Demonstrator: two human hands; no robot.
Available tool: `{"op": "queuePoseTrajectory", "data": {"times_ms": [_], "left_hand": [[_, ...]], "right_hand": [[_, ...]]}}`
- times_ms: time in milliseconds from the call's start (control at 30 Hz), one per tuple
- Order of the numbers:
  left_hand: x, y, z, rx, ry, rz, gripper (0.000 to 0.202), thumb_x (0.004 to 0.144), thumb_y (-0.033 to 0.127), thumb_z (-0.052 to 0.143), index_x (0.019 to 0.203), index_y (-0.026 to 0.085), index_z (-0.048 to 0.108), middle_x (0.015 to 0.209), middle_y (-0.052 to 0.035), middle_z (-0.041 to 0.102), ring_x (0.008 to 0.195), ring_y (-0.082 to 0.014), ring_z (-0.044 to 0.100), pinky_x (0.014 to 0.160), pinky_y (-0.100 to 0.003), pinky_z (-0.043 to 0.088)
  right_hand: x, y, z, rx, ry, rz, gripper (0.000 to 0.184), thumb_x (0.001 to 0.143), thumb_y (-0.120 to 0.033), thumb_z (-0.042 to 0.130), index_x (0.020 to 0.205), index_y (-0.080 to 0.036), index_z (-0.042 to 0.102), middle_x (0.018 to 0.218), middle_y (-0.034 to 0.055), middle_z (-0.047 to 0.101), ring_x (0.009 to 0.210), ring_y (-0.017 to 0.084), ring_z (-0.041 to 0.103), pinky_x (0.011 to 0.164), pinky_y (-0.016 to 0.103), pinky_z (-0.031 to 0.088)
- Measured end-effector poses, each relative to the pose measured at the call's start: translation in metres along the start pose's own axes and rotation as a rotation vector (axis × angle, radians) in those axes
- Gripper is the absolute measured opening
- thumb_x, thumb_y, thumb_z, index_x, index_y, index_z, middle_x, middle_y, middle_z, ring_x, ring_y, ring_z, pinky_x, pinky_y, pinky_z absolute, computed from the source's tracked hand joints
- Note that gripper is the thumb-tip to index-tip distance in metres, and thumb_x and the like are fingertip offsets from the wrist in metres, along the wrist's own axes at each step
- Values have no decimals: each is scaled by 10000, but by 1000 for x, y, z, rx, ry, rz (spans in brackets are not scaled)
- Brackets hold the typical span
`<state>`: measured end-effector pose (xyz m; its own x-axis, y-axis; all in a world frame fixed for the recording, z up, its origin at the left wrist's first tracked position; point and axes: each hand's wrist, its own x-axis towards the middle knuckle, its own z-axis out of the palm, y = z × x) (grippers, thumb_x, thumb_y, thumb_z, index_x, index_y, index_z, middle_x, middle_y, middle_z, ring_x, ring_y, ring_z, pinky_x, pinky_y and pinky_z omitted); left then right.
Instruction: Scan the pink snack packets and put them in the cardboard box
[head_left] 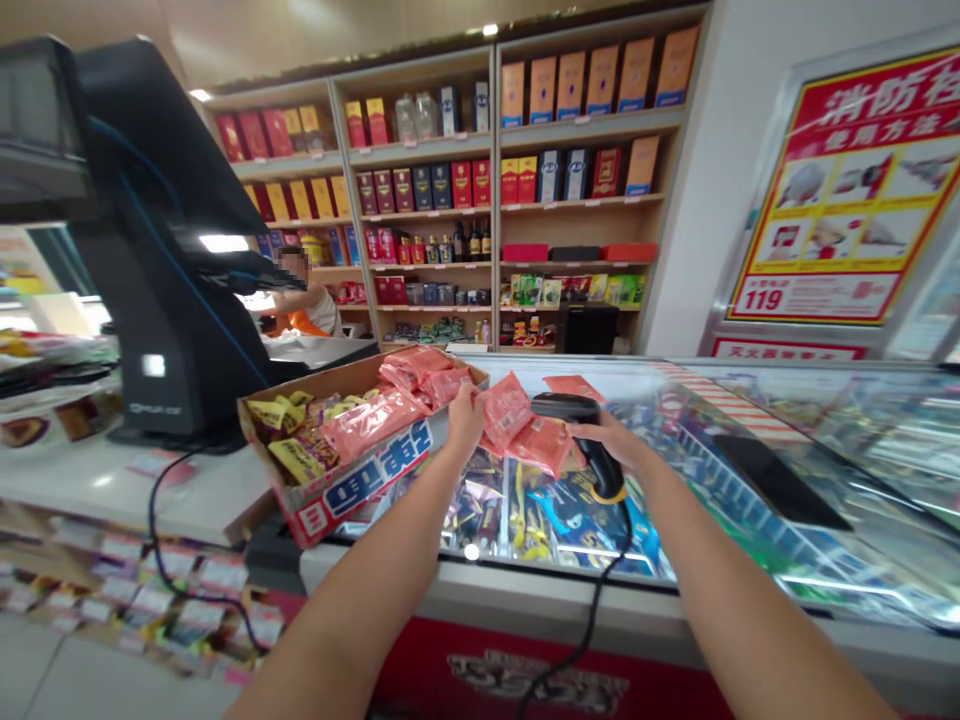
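Over the freezer (pixel 495 592), my right hand (pixel 616 442) grips a scanner (pixel 566 407) while my left hand (pixel 465 418) pinches a packet (pixel 509 410) by its edge beside the box (pixel 379 482), a slight hold that could let it slip onto loose packets (pixel 541 448) below.

Bare forearms (pixel 401 545) extend forward, left hand (pixel 466 412) bent in a pinch, right hand (pixel 616 440) curled in a grip, hands apart.

Grip of scanner (pixel 566 407) is partly covered by right hand (pixel 621 442). Cable (pixel 592 622) is cut off by bottom edge, poster (pixel 836 200) by right, monitor (pixel 37 140) by left. Lower body of person (pixel 322 308) is hidden. Print on packets (pixel 508 412) is blurred.
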<state>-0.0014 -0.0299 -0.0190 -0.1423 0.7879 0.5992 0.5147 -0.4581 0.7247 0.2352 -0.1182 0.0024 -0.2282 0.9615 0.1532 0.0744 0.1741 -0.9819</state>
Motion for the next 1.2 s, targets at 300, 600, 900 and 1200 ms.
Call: {"op": "queuePoseTrajectory", "data": {"times_ms": [300, 600, 900, 1200], "left_hand": [[-2, 5, -9, 25, 83, -37, 80, 861, 221, 460, 782, 222, 471, 793, -13, 644, 790, -164, 614, 788, -276, 450], [-5, 10, -11, 6, 104, -35, 113, 857, 231, 462, 746, 227, 439, 767, -3, 626, 768, -157, 601, 768, -269, 442], [-5, 6, -9, -8, 97, -32, 85, 862, 220, 466, 778, 217, 476, 767, -2, 623, 769, -162, 600, 769, -278, 441], [5, 44, -48, -15, 124, 35, 114, 863, 246, 495, 755, 210, 502, 734, 1, 611, 729, -151, 573, 722, -254, 428]], "right_hand": [[1, 8, 0, -29, -100, 1, 308, 636, -415, 739, 755, -157, 621, 491, 3, 613, 366, 145, 549, 400, 258, 424], [4, 10, 2, -13, -85, 0, 249, 601, -358, 727, 673, -162, 592, 568, 8, 628, 360, 143, 557, 391, 265, 425], [3, 11, 1, 42, -59, -58, 321, 644, -395, 747, 821, -156, 628, 607, 24, 670, 363, 150, 563, 385, 273, 456], [10, -2, 19, 123, 14, -88, 415, 595, -402, 759, 930, -182, 649, 707, 25, 703, 391, 131, 561, 383, 262, 453]]}}
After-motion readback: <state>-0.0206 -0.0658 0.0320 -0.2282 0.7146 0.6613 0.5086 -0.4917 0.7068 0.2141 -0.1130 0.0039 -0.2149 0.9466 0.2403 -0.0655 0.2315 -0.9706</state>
